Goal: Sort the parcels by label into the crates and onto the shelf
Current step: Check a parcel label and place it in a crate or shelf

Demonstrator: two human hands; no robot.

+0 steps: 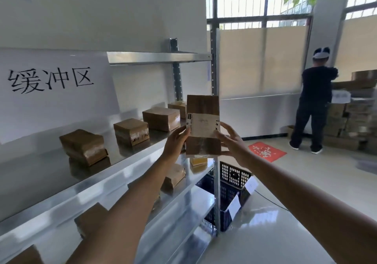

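At frame centre, a brown cardboard parcel (pixel 203 125) with a white label stands upright, pinched between left hand (pixel 177 140) and right hand (pixel 232 141), in front of the metal shelf (pixel 130 162).

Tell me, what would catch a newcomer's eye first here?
Probably the brown parcel held upright in mid-frame, the left hand and right hand gripping its sides, white label facing the camera. Next, the big handwritten sign on the wall left, above a row of parcels on the metal shelf.
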